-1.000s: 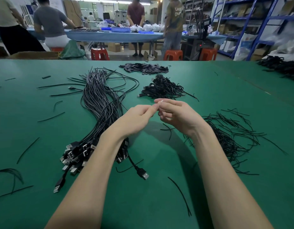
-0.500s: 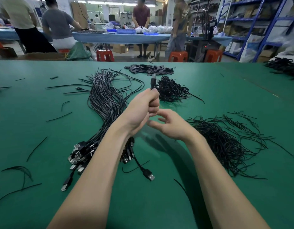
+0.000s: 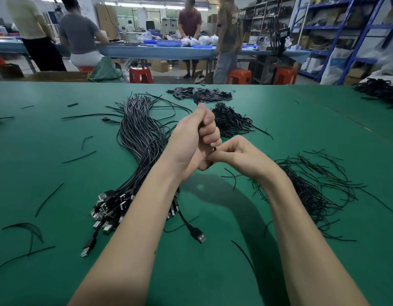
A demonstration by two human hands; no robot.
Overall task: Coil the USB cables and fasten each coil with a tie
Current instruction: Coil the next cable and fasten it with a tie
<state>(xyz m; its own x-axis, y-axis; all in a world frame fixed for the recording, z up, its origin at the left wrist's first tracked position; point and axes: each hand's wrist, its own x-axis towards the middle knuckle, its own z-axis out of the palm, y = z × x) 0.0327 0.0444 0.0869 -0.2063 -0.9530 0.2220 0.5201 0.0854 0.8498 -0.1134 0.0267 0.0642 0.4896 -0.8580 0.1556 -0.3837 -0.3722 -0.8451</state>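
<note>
My left hand is curled in a fist round a black USB cable, whose plug end sticks up above the thumb. Just right of and below it, my right hand pinches a thin black strand at the base of the left fist; most of the cable is hidden inside the fist. A long bundle of loose black USB cables lies on the green table to the left, plugs toward me. A heap of black wire ties lies at the right.
A second tangle of ties and a flat pile of dark pieces lie beyond my hands. Stray ties dot the left side of the table. More cables sit far right. People work at a blue table behind.
My left hand closed into a fist round the cable and raised it upright, plug up. My right hand dropped below the left fist and now pinches a strand there.
</note>
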